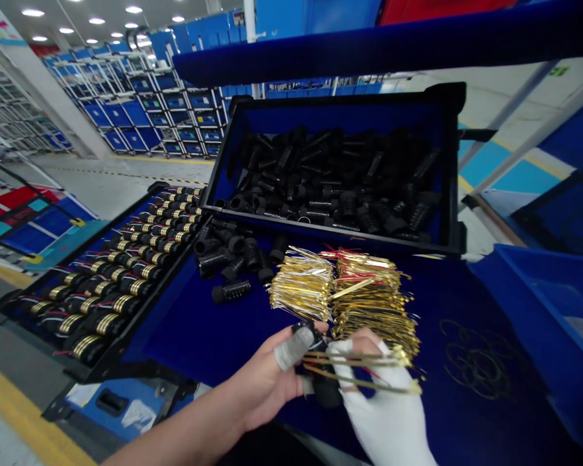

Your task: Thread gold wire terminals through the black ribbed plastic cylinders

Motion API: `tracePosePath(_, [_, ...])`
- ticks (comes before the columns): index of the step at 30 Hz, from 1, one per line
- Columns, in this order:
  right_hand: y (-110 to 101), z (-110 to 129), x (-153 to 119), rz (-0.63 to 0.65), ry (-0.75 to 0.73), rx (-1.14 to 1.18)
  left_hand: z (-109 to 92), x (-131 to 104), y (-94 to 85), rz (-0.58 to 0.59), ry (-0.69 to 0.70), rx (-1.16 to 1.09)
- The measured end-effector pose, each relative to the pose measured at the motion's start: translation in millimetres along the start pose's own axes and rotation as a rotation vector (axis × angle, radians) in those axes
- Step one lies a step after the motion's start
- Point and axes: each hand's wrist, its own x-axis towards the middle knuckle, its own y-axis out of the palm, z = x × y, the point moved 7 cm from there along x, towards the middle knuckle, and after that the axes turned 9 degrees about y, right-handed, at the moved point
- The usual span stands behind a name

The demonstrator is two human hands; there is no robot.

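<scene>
My left hand (274, 375), with tape round its thumb, is closed on a black ribbed cylinder (325, 388) at the lower middle. My right hand (379, 395), in a white glove with bare fingertips, pinches gold strips (369, 362) that run into the side of the cylinder. A thin red wire shows among them. Just beyond the hands lie a bundle of gold and white strips (301, 285) and a larger bundle of gold strips with red wires (374, 298). Loose black cylinders (233, 290) rest on the blue surface to the left of the bundles.
Behind the bundles a tilted blue bin (333, 228) holds many black cylinders. On the left, a tray (146, 343) carries rows of cylinders with gold bands. Thin dark rings (476, 362) lie on the right, beside a blue container (539, 336). A padded blue bar (369, 45) crosses above.
</scene>
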Motion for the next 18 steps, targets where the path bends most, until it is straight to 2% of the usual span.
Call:
tracePosePath(2, [0.0, 4.3, -2.5, 0.081, -0.051, -0.036, 0.9, 1.3, -3.9, -0.005, -0.005, 0.032])
tracePosePath(3, [-1.0, 1.3, -2.9, 0.11, -0.024, -0.047, 0.9, 1.7, -4.7, 0.001, 0.0, 0.052])
tracePosePath(6, [-7.6, -21.1, -2.9, 0.112, 0.176, -0.073, 2.9, 2.4, -2.1, 0.031, 0.018, 0.045])
tracePosePath(8, [-6.1, -32.9, -5.1, 0.135, 0.259, -0.089, 8.7, 2.5, -1.1, 0.004, -0.003, 0.052])
tracePosePath(10, [-2.8, -35.6, -8.5, 0.142, 0.261, -0.094, 13.3, 2.8, -0.3, -0.029, -0.004, 0.122])
tracePosePath(13, [-3.6, -32.4, -13.9, 0.1, 0.25, -0.069, 15.4, 4.0, 5.3, 0.011, 0.032, 0.245])
tracePosePath(15, [-5.2, -25.7, -16.7, 0.116, 0.157, -0.051, 18.0, 5.0, 6.9, 0.044, 0.019, 0.262])
tracePosePath(18, [-1.7, -12.9, -25.8, 0.263, -0.155, -0.085, 23.3, 8.4, 0.5, 0.039, -0.025, 0.241])
